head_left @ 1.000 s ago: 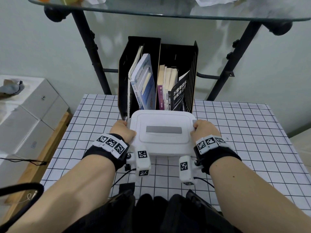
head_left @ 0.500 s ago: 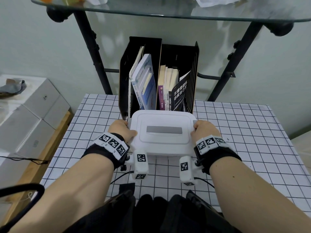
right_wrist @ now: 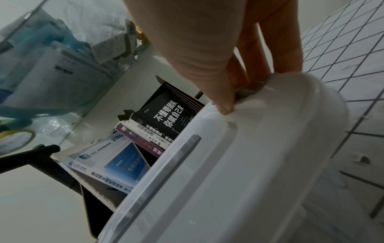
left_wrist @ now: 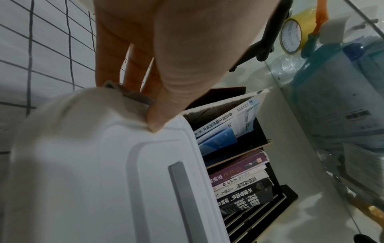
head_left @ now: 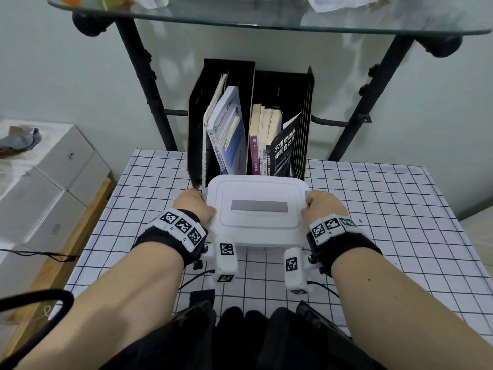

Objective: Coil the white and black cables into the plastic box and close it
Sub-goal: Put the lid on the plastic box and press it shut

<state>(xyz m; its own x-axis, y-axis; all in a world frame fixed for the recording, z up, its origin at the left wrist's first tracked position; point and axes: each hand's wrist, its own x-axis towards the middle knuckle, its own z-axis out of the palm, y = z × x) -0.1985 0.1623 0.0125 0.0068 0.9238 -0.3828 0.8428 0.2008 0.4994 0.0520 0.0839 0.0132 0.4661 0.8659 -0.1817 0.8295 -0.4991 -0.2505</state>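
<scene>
The white plastic box (head_left: 256, 217) stands on the checked tablecloth with its lid on; the cables are not visible. My left hand (head_left: 194, 206) grips the box's left side, thumb on the lid edge and fingers down over the grey latch (left_wrist: 135, 97). My right hand (head_left: 322, 209) grips the right side the same way, thumb on the lid rim and fingers by the grey latch (right_wrist: 251, 88). In the wrist views the box (left_wrist: 83, 164) (right_wrist: 249, 164) fills the lower part, with the left hand (left_wrist: 158, 65) and right hand (right_wrist: 207, 49) above it.
A black file holder (head_left: 197, 124) with several books stands right behind the box. Black frame legs (head_left: 144, 89) carry a glass shelf (head_left: 266, 20) overhead. Cardboard boxes (head_left: 48, 188) sit off the table's left edge. Checked cloth (head_left: 400, 222) extends to the right.
</scene>
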